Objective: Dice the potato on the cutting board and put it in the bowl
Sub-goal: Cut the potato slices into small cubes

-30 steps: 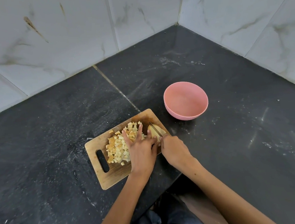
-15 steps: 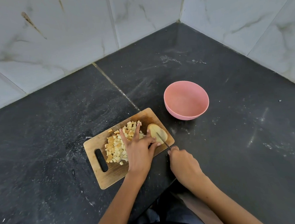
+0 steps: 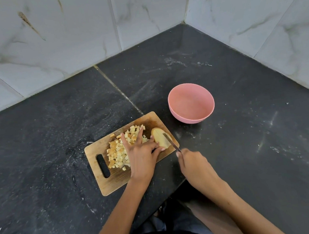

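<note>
A wooden cutting board [image 3: 116, 182] with a handle slot lies on the dark counter. A heap of diced potato cubes [image 3: 118, 153] covers its middle. An uncut potato piece [image 3: 160, 137] sits at the board's right end. My left hand [image 3: 141, 154] lies flat over the cubes, its fingertips and thumb steadying the potato piece. My right hand [image 3: 192, 162] grips a knife [image 3: 171, 142] whose blade rests across the potato piece. The pink bowl [image 3: 191, 103] stands to the right of the board and holds nothing.
The dark stone counter [image 3: 254, 146] runs into a corner of white marble wall tiles [image 3: 51, 32]. The counter's front edge is notched just below the board, where dark clothing [image 3: 168, 232] shows.
My right hand has drawn back toward me, pulling the knife through the potato piece. The left hand has stayed on the board.
</note>
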`<state>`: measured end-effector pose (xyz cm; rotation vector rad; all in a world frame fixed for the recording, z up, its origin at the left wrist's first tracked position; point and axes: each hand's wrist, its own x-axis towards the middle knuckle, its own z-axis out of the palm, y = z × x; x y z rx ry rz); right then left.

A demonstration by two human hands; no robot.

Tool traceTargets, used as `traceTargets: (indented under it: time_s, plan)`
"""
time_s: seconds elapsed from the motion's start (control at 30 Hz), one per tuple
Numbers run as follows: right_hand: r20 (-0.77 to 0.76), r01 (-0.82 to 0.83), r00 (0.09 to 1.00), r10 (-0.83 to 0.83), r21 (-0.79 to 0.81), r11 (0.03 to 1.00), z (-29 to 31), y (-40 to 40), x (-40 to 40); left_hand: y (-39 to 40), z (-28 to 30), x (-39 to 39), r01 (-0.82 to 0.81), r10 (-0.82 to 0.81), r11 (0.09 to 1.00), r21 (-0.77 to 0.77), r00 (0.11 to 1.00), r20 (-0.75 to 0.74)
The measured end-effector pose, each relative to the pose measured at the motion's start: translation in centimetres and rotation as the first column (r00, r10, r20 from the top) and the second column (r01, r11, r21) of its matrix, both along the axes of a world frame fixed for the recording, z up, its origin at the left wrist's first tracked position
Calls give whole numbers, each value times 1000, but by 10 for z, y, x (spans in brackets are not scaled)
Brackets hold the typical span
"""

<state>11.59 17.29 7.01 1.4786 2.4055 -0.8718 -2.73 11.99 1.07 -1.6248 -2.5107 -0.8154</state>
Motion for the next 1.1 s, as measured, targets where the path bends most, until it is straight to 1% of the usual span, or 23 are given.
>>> traceTargets:
  time_s: [0.17,0.4,0.53,0.63,0.77,1.0,1.1]
  plan:
    - [3,-1,1000,1,5,1000,-16,20,-40,-1,3,4,1,-2,1000,-20,1000,-7]
    - [127,-82,988,84,-15,996,-16,22,-60,-1,2,2,-4,4,1000,-23,1000,24]
    - [117,-75,990,76,-13,997,-14,24,-65,0,-1,3,-15,15,1000,-15,1000,26]
    - [119,-81,989,83,-26,996,-17,23,-55,-1,-1,4,-27,28,1000,-15,999,23]
    - [103,-82,991,81,6,997,-21,8,-26,0,-3,4,-21,21,1000,12,1000,8]
    - [193,-88,977,86,1,996,-18,-22,15,0,-5,3,-14,13,1000,2,1000,23]
    - [185,-69,980,72,-26,997,-13,-23,24,-2,-4,4,-15,15,1000,-13,1000,21]
